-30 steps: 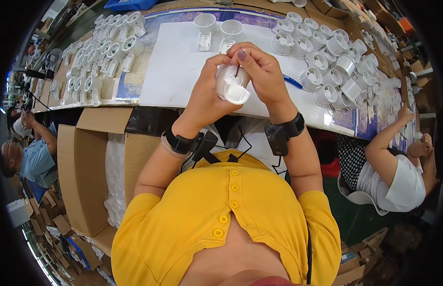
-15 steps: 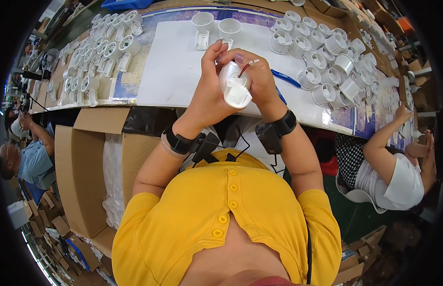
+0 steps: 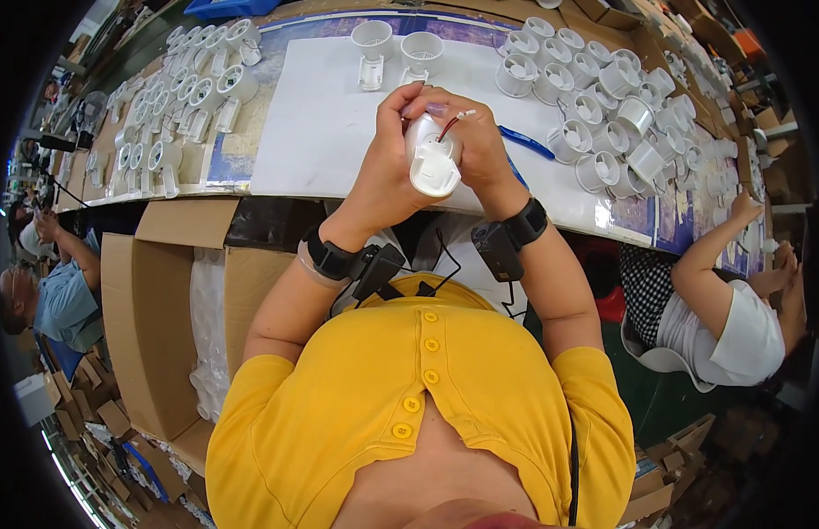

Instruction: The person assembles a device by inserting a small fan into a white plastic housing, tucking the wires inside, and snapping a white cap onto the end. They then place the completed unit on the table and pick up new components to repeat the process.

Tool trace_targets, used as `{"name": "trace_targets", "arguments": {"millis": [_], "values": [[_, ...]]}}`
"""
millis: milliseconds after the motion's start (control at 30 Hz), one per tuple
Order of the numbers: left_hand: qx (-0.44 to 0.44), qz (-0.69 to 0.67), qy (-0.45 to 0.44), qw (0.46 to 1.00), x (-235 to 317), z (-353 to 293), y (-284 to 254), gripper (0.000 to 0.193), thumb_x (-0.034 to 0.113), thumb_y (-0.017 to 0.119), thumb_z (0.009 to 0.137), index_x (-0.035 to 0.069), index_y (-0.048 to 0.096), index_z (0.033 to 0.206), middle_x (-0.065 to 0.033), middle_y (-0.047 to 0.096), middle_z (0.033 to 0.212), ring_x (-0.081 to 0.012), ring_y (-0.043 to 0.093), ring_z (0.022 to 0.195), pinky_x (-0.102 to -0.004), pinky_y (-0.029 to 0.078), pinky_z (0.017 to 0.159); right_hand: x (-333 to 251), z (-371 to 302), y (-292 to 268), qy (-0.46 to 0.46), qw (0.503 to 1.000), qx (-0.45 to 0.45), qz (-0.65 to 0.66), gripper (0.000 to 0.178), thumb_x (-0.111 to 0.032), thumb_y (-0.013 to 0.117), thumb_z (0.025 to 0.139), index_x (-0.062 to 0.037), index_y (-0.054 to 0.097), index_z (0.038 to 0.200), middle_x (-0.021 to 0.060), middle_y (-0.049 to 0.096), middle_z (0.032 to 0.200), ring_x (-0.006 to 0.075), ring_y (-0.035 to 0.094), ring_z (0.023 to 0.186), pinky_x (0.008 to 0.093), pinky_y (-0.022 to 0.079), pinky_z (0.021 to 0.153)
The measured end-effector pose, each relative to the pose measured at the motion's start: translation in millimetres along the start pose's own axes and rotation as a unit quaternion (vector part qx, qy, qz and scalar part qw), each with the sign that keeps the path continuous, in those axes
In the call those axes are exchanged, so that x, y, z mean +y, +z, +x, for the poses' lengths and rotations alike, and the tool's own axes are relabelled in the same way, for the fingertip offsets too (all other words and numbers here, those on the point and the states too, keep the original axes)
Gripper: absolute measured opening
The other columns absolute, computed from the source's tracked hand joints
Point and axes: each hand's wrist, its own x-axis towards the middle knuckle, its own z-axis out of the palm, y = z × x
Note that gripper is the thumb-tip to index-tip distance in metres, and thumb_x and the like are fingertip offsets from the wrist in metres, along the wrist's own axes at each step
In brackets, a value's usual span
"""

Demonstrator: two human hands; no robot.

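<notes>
Between my two hands is a white plastic lamp housing (image 3: 434,167) with an oval end facing me. A short red and dark wire pair (image 3: 450,126) with a white connector sticks up out of it. My left hand (image 3: 388,163) wraps its left side, and my right hand (image 3: 480,150) closes round the right side, fingers meeting over the far end. Just beyond my fingers stand two white cup-shaped housings (image 3: 371,40) with flat brackets, on a white sheet (image 3: 312,115). A blue pen-like tool (image 3: 527,143) lies right of my right hand, partly hidden.
Many white cups (image 3: 594,110) crowd the right of the table. More bracketed housings (image 3: 193,93) stand in rows at the left. An opened cardboard box (image 3: 162,331) with clear plastic inside is below the table edge. Co-workers sit at left (image 3: 67,295) and right (image 3: 722,326).
The held housing and both hands have shifted slightly toward the left. My grip on it looks the same.
</notes>
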Motion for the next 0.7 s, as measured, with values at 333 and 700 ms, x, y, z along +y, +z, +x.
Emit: {"name": "trace_targets", "arguments": {"millis": [333, 700], "values": [[0.103, -0.036, 0.108, 0.988, 2, 22, -10, 0.068, 0.006, 0.069, 0.076, 0.007, 0.029, 0.131, -0.0168, 0.038, 0.139, -0.0246, 0.043, 0.125, -0.0375, 0.037, 0.105, -14, 0, 28, -0.068, 0.976, 0.048, 0.2, 0.026, -0.021, 0.044, 0.098, -0.0043, 0.05, 0.118, 0.0098, 0.051, 0.127, 0.0189, 0.049, 0.118, 0.0326, 0.038, 0.102], [0.098, -0.113, 0.116, 0.982, 5, 17, 0, 0.065, 0.015, 0.071, 0.079, 0.009, 0.03, 0.129, -0.0181, 0.033, 0.143, -0.0272, 0.04, 0.129, -0.0385, 0.035, 0.107, -22, -5, 29, -0.056, 0.973, 0.045, 0.221, 0.022, -0.013, 0.05, 0.098, -0.0106, 0.048, 0.12, 0.0074, 0.05, 0.127, 0.0181, 0.049, 0.117, 0.0325, 0.039, 0.101]]}}
